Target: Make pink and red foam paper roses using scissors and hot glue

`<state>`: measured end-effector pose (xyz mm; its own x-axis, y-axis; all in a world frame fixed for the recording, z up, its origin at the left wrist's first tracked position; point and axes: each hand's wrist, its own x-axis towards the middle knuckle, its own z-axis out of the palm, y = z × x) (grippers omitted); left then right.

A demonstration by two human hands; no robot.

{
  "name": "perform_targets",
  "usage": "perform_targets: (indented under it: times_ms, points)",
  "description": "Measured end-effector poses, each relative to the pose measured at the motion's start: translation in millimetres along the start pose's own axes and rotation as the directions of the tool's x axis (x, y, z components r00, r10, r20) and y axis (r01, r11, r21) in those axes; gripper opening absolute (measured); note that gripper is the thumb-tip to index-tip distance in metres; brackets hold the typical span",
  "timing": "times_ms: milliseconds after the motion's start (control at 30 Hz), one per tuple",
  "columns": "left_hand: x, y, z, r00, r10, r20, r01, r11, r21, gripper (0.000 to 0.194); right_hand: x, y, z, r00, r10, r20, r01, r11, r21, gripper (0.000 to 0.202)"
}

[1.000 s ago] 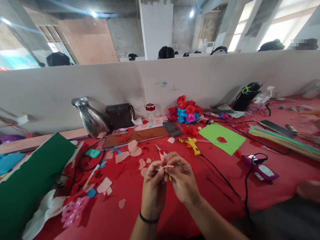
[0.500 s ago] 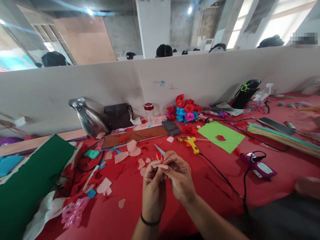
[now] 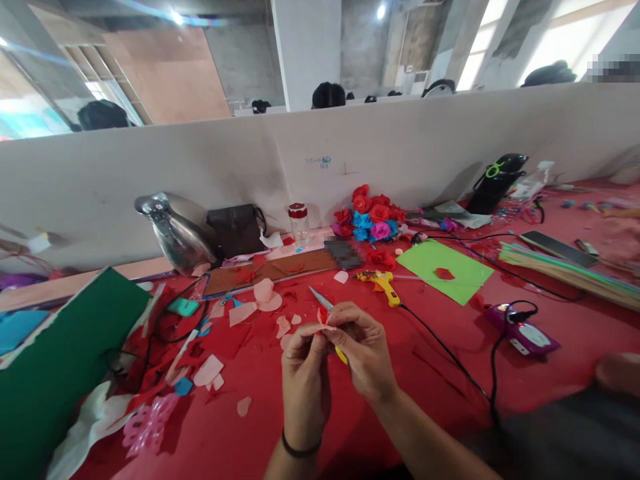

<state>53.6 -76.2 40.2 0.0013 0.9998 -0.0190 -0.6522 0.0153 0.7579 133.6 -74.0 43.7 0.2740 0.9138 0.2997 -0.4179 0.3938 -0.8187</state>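
A green board (image 3: 75, 320) filled the far left of our red table (image 3: 200, 433), with pink paper scraps (image 3: 208, 371) strewn to its right; our left hand (image 3: 306, 373) pinched a small red-and-pink paper piece (image 3: 323, 315) between thumb and fingers above the tabletop, just nearer us than the scissors (image 3: 319, 296), while our right hand (image 3: 364, 350) met it there, fingertips clamped on the same piece; rightward, we had clustered paper flowers (image 3: 373, 217), a yellow glue gun (image 3: 384, 287), a lime-green sheet (image 3: 463, 280) and a purple extension socket (image 3: 545, 343)
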Motion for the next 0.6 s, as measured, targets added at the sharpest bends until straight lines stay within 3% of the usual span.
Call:
perform_targets:
  times_ms: [167,300,400,467,533,600]
  points:
    - [0.7,1.1,2.3,1.0,0.007,-0.017,-0.007,1.0,0.022,0.017,3.0,-0.5,-1.2,1.0,-0.005,0.016,0.005,1.0,0.007,0.007]
    - [4.5,6.8,3.4,0.995,-0.077,-0.066,0.075,0.997,-0.024,0.023,4.0,1.5,-0.5,1.0,-0.001,-0.003,0.001,1.0,0.01,0.007]
    - [9.5,20.4,0.8,0.972,-0.206,-0.116,0.198,0.977,-0.077,0.036,5.7,3.6,-8.3,0.989,-0.151,-0.009,0.147,0.972,-0.184,0.007]
    - [11.9,30.3,-1.8,0.946,-0.307,-0.102,0.301,0.951,-0.069,0.032,7.1,5.1,-18.7,0.929,-0.362,0.083,0.36,0.825,-0.436,0.016]
    - [12.9,36.7,-3.8,0.925,-0.37,-0.091,0.371,0.928,0.002,0.034,7.6,7.0,-30.4,0.795,-0.53,0.296,0.585,0.539,-0.605,0.027]
    - [13.6,38.2,-4.9,0.914,-0.39,-0.11,0.4,0.911,0.098,0.033,6.5,9.7,-41.0,0.655,-0.562,0.505,0.728,0.291,-0.62,0.034]
